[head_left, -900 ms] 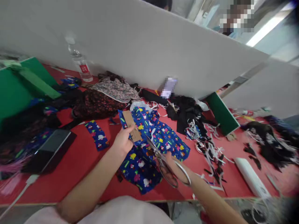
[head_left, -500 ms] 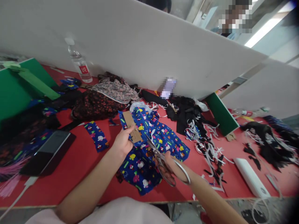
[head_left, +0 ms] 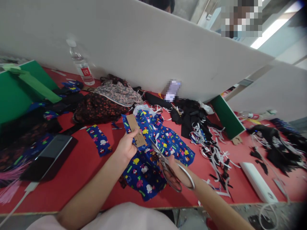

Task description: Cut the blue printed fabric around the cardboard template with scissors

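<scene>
Pinching card (head_left: 131,123) to blue cloth (head_left: 145,129), the left hand (head_left: 126,147) sits left of the scissors (head_left: 160,156). The right hand (head_left: 173,164), curled round their handles, slants them forward-left, tips near the card

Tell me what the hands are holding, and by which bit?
The left hand holds the card and blue cloth by the left edge. The right hand holds the scissors by the handles.

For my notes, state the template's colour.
The template is plain brown, showing best in the head view.
</scene>
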Available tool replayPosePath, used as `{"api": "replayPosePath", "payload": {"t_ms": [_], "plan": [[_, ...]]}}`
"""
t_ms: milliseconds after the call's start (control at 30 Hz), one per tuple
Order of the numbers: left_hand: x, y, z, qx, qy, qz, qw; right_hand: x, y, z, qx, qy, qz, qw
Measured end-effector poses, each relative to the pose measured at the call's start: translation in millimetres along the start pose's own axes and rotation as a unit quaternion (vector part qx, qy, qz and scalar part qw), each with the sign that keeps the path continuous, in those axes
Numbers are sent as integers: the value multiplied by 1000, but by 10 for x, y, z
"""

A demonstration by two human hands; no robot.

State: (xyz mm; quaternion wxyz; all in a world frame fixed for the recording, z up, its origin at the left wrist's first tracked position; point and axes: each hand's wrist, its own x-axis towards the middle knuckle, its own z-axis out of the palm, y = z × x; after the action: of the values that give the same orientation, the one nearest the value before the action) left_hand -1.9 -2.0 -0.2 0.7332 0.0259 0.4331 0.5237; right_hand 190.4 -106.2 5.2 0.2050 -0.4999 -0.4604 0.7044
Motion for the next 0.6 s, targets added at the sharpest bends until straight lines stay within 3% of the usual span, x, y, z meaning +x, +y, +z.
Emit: {"api": "replayPosePath", "payload": {"t_ms": [300,600], "plan": [[4,-31,13,-24,0,21,999,-14,23,70,-12,53,-5,999],[-8,-20,14,-23,3,22,999,49,15,51,84,-20,6,996]]}}
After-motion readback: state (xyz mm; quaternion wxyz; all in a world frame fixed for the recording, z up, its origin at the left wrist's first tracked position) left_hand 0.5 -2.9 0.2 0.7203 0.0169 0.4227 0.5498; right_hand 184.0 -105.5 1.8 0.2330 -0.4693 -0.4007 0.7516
